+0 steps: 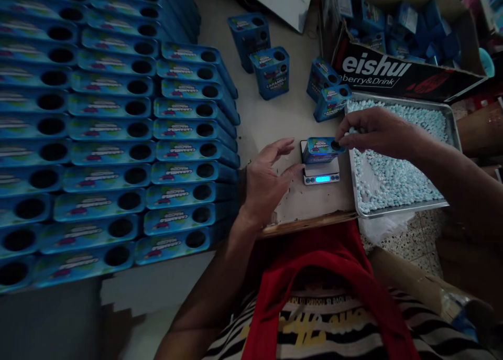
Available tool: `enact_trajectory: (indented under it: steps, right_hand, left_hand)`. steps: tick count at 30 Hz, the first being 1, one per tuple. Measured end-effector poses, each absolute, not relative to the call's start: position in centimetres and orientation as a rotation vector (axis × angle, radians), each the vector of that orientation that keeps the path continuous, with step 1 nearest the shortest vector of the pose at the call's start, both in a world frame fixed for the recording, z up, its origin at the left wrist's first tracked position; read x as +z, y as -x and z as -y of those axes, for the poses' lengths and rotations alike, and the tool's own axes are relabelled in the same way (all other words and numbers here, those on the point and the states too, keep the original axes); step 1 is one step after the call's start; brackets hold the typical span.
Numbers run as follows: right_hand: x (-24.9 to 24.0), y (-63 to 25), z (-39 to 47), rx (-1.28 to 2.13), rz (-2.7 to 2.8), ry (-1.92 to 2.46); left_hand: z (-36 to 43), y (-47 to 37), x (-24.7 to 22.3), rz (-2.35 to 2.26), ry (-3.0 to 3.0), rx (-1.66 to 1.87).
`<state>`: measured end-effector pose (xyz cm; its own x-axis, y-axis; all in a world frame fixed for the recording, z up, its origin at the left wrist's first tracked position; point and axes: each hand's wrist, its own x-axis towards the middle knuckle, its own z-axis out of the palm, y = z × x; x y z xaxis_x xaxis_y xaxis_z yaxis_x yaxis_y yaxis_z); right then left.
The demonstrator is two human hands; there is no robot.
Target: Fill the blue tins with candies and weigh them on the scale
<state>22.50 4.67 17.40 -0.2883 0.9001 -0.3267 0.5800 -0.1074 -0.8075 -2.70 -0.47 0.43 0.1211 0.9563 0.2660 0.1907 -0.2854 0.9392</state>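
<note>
A blue container point(320, 153) labelled Caramelo stands on a small digital scale point(321, 174) with a lit blue display. To its left, my left hand point(271, 176) is held with the thumb and fingers apart and nothing between them. My right hand point(365, 132) is closed in a pinch at the container's top right, beside its dark opening, and small pale pieces show at the fingers. Under and right of that hand lies a metal tray point(356, 192) filled with pale blue and white candies point(408, 176).
Rows of blue containers point(106, 121) with dark round openings fill the left side. Two blue containers point(271, 74) stand beyond the scale, two more point(332, 102) near the tray. A black cardboard box point(408, 74) of blue containers stands at the back right.
</note>
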Motion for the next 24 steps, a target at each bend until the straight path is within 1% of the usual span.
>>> enact_trajectory:
  steps: [6,9,16,18,21,24]
  right_hand:
    - [17.2,-22.3,-4.8,1.21,2.054,1.607]
    - [17.0,-22.2,-4.7,1.168,2.07,1.606]
    - [17.0,-22.0,-4.6,1.247,1.93,1.603]
    - [17.1,-22.1,-4.4,1.317,1.813,1.598]
    - [17.4,-23.1,-4.2,1.389,1.48,1.547]
    - [17.0,-25.4,-4.2,1.316,1.047,1.465]
  left_hand:
    - [0.9,2.3,0.1,-1.139,-1.588,1.181]
    - [0.8,2.0,0.0,-1.14,-1.596,1.167]
    - [0.3,2.2,0.5,-1.191,-1.588,1.202]
    - [0.4,2.3,0.8,-1.196,-1.593,1.197]
    - [0.6,2.3,1.9,-1.23,-1.623,1.233]
    - [0.4,1.8,3.6,-1.301,-1.783,1.284]
